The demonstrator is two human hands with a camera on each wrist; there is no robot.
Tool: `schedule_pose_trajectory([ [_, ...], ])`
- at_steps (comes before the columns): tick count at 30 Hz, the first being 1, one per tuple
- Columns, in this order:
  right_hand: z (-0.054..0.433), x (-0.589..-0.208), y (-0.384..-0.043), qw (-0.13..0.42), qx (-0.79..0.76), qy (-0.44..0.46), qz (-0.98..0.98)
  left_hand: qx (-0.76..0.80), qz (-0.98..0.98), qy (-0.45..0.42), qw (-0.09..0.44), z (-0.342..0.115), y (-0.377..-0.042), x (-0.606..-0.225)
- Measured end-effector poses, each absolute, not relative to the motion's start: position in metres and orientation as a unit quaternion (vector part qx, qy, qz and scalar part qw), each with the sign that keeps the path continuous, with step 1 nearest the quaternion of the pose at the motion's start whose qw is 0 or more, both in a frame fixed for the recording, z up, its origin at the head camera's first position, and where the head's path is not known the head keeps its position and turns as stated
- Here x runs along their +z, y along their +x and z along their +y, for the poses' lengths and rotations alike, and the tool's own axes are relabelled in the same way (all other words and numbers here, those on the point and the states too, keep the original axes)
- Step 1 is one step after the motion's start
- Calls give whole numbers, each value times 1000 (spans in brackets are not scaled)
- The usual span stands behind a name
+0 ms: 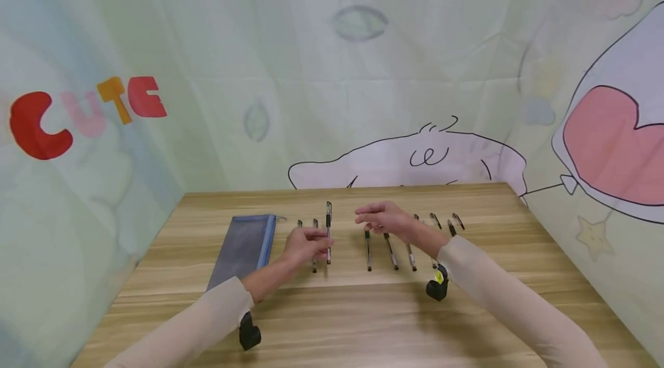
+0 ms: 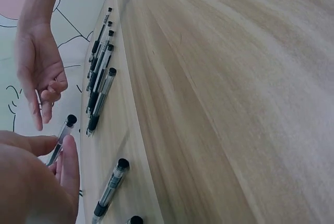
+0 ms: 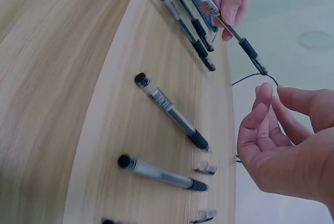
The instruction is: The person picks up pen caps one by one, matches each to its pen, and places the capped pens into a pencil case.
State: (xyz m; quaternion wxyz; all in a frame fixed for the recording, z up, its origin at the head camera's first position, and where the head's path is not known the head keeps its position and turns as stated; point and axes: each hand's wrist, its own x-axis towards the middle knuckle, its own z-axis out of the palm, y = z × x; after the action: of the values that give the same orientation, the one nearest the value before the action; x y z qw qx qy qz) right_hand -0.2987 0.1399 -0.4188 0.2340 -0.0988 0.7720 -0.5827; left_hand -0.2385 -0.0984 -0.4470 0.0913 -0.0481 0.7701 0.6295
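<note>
My left hand (image 1: 305,244) pinches a pen (image 1: 329,215) between thumb and fingers and holds it upright above the table. That pen has a clear barrel, a black grip and a cap over its tip, best seen in the right wrist view. To the right, my right hand (image 1: 386,220) hovers with loosely bent fingers, apart from the pen and holding nothing. Two capped pens (image 3: 185,31) lie beside the left hand. Below and right of the right hand is a row of pens without caps (image 3: 169,112), with loose caps (image 3: 206,167) beyond their tips.
A blue-grey mesh zip pouch (image 1: 241,244) lies flat on the wooden table (image 1: 353,322), left of the pens. More loose caps (image 1: 458,221) lie at the far right. A printed curtain (image 1: 311,68) hangs behind the table's back edge.
</note>
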Motion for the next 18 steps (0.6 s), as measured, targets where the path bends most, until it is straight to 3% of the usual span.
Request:
schedule_pose_trajectory([
  [18,166,-428,-294,227,-586,-77,774,582,809,-22,77,-92,-249,-461],
])
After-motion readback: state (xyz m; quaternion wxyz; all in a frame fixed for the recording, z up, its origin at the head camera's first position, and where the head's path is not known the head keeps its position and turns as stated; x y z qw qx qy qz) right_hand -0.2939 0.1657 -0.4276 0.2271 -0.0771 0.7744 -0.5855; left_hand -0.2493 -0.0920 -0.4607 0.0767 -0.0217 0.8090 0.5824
